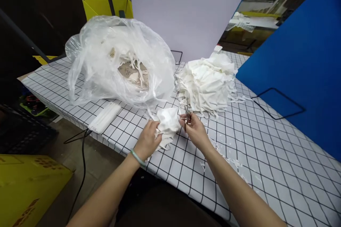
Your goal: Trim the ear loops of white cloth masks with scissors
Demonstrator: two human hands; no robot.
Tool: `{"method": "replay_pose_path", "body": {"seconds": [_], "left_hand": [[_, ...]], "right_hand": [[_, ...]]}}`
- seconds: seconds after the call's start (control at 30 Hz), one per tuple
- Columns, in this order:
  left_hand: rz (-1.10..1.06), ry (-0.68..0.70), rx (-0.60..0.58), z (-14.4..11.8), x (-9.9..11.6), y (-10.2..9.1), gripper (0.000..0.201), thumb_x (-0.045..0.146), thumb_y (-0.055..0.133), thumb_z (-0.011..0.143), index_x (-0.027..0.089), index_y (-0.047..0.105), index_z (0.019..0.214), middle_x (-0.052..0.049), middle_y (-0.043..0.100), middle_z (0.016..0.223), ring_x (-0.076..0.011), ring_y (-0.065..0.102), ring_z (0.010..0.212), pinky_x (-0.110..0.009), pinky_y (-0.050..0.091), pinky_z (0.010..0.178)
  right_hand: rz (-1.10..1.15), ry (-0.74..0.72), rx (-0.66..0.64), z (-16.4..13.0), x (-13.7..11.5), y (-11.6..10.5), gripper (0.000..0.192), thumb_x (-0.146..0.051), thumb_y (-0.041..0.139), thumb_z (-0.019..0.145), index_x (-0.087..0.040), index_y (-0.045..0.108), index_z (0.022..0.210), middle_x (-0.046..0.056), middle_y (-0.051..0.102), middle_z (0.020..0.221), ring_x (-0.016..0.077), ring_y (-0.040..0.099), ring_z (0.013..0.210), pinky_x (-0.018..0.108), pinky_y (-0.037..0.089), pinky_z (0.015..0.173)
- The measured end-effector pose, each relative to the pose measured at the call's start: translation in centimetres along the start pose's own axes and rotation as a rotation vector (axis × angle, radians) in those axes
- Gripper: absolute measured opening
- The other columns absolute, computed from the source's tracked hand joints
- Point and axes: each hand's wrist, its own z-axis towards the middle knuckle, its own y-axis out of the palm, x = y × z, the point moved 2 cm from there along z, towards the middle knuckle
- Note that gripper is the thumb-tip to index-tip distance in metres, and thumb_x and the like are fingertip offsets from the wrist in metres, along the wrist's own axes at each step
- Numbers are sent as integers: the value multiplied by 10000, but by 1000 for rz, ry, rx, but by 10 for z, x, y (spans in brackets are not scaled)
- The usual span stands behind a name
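Two hands at work here: the left hand (147, 138), with one pale green bangle (137, 157) on its wrist, pinches a single crumpled white fabric piece (168, 123), and the right hand (195, 129) is closed around one small pair of metal scissors (187, 112) just beside that piece, blades pointing away. Just beyond the right hand sits one fluffy stack of white fabric pieces (206, 83) with frayed strips hanging off it, and beyond the left hand is one big crinkly clear plastic bag (117, 62) stuffed with more strips. Left of the left hand lies one flat white ribbed power strip (104, 117) on the black-gridded white counter (266, 156), with tiny white scraps (229, 161) scattered by the right forearm.
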Motion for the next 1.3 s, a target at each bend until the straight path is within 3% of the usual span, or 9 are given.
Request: {"method": "replay_pose_path", "body": {"seconds": [0.2, 0.4, 0.5, 0.63, 0.77, 0.97, 1.07, 1.17, 1.3], "left_hand": [[198, -59, -131, 9, -22, -46, 322, 81, 488, 883, 178, 610, 1165, -58, 634, 1004, -182, 629, 851, -312, 562, 748], [448, 31, -162, 69, -37, -24, 230, -18, 538, 786, 129, 704, 849, -157, 668, 967, -333, 579, 1028, -513, 465, 920], [497, 74, -200, 74, -25, -23, 242, 26, 538, 840, 147, 644, 659, -135, 658, 837, -328, 580, 992, -535, 419, 946], [462, 209, -144, 47, 23, -38, 253, 181, 489, 961, 151, 654, 771, -92, 656, 843, -275, 583, 960, -517, 380, 997], [148, 210, -138, 17, 64, -42, 304, 218, 428, 982, 145, 616, 755, -56, 574, 724, -188, 510, 701, -349, 427, 703], [-1093, -557, -580, -5, 65, -23, 341, 429, 612, 872, 116, 673, 992, -98, 647, 895, -193, 594, 778, -348, 501, 753], [-1580, -777, -669, -7, 69, -17, 393, 449, 634, 843, 86, 707, 974, -102, 633, 897, -182, 603, 806, -333, 509, 788], [-1616, -826, -621, -7, 74, -16, 228, 294, 712, 830, 88, 724, 926, -15, 516, 727, -91, 489, 658, -209, 425, 622], [-1274, -681, -449, -10, 75, -19, 194, 310, 741, 841, 129, 699, 897, 6, 494, 712, -85, 419, 631, -196, 344, 565]], "right_hand": [[-73, 24, 75, -30, 13, -11, 312, -427, 729, 768, -234, 557, 942, 66, 667, 1033, 183, 597, 777, 374, 513, 781], [-37, 13, -6, -41, -4, 7, 335, -515, 693, 821, -228, 561, 934, 56, 674, 969, 184, 605, 751, 365, 526, 737], [-47, -14, 14, -49, -11, 8, 341, -503, 723, 813, -235, 569, 959, 60, 672, 995, 208, 619, 821, 399, 528, 801], [125, -159, 63, -57, -16, 24, 372, -369, 785, 771, -258, 546, 1033, 68, 631, 1137, 236, 616, 1028, 426, 512, 941], [246, -238, 142, -53, -16, 44, 269, -262, 741, 768, -248, 573, 978, 58, 632, 1093, 245, 596, 1111, 441, 465, 1026], [392, -265, 45, -48, -33, 26, 113, -232, 723, 807, -242, 623, 859, 22, 685, 916, 209, 651, 919, 376, 530, 864], [506, -252, -51, -48, -43, 19, 131, -243, 752, 820, -241, 622, 830, 12, 700, 915, 188, 658, 906, 345, 529, 856], [555, -263, -105, -48, -46, 15, 145, -245, 761, 830, -249, 616, 843, 3, 715, 920, 177, 663, 899, 332, 529, 851], [476, -294, -175, -51, -44, 4, 132, -251, 755, 830, -256, 633, 881, 4, 710, 951, 183, 660, 953, 343, 517, 889]]}}
